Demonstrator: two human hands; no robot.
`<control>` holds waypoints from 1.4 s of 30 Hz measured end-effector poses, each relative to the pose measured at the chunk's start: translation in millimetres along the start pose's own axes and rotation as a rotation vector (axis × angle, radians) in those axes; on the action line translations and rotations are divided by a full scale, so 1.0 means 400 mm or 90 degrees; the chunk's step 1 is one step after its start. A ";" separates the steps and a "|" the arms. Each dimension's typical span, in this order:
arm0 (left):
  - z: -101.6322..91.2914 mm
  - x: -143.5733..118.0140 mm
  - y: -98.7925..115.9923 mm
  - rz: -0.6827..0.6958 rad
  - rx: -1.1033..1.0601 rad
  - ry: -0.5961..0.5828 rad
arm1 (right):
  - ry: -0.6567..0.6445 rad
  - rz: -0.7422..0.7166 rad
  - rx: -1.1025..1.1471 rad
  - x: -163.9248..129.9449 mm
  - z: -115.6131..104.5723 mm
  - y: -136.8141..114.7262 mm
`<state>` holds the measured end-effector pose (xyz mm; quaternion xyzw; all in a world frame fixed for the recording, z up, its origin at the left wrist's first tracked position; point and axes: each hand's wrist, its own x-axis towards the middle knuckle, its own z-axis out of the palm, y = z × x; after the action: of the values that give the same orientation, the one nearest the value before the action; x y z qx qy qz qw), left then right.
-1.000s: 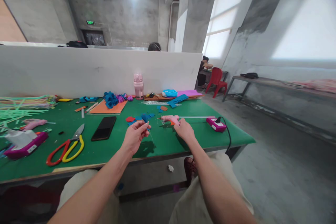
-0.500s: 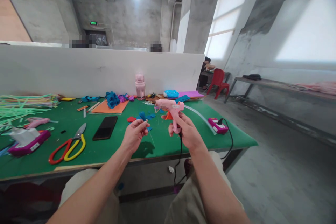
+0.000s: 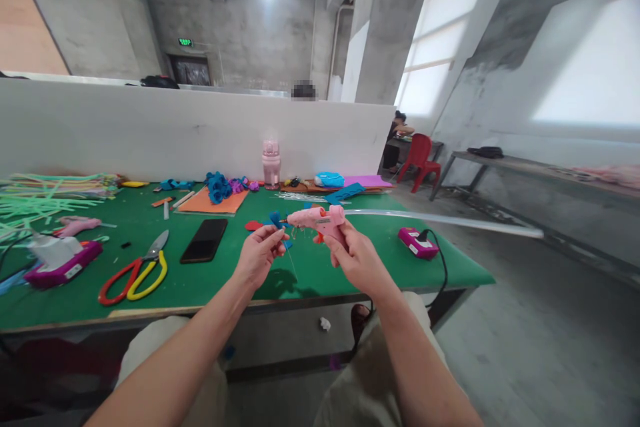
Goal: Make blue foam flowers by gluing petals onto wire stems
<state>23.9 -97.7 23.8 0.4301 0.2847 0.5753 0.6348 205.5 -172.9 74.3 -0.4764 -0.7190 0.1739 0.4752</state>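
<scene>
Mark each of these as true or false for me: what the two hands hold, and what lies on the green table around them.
1. The right hand holds a pink plastic glue gun. True.
2. The left hand pinches a small blue felt flower piece. True.
3. The glue gun's nozzle points away from the left hand. False: it points toward it.
4. The red-and-yellow-handled scissors lie right of the black phone. False: left of it.
5. A pink bottle stands by the white partition. True.
</scene>
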 end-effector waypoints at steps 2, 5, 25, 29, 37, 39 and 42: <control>0.001 -0.001 0.000 0.000 0.003 -0.003 | -0.001 -0.006 -0.005 0.000 0.000 0.001; 0.001 -0.001 -0.003 0.001 0.003 -0.007 | 0.006 -0.015 -0.027 0.000 0.000 -0.002; 0.003 -0.001 -0.007 0.001 -0.006 -0.014 | -0.003 -0.037 -0.088 -0.001 0.010 0.001; 0.004 -0.001 -0.008 -0.001 -0.008 -0.012 | -0.008 -0.038 -0.093 -0.002 0.009 0.000; 0.004 -0.002 -0.009 0.002 -0.003 -0.018 | -0.021 -0.025 -0.099 -0.001 0.010 0.002; 0.003 -0.001 -0.010 -0.001 -0.008 -0.015 | -0.021 -0.027 -0.098 0.000 0.011 0.001; 0.002 -0.001 -0.011 -0.005 -0.011 -0.016 | -0.023 -0.024 -0.102 0.000 0.011 0.000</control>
<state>26.7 -98.1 20.3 0.4308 0.2735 0.5696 0.6444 201.9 -172.0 72.2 -0.4961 -0.7478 0.1159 0.4256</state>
